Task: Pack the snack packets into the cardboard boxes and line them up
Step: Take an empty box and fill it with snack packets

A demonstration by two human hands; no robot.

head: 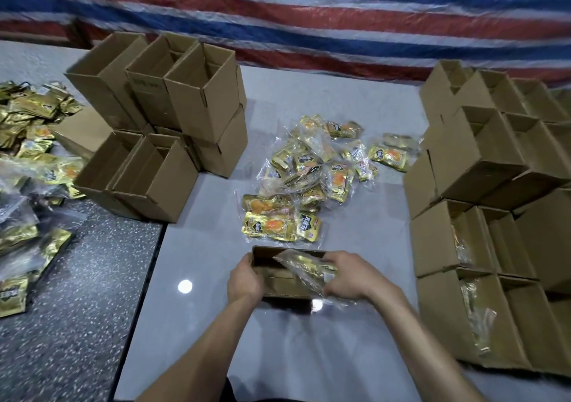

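Observation:
An open cardboard box [279, 284] lies on the pale table in front of me. My left hand [245, 278] grips its left wall. My right hand [347, 276] holds a clear bag of gold snack packets [304, 267], which is partly inside the box mouth. Beyond the box, a heap of gold snack packets in clear bags [312, 179] lies in the middle of the table.
Empty open boxes [173, 123] are stacked at the left back. Rows of boxes [482, 216] stand at the right, some with packets inside. More gold packets [27, 154] cover the dark speckled table at the left. A striped tarp [309, 15] hangs behind.

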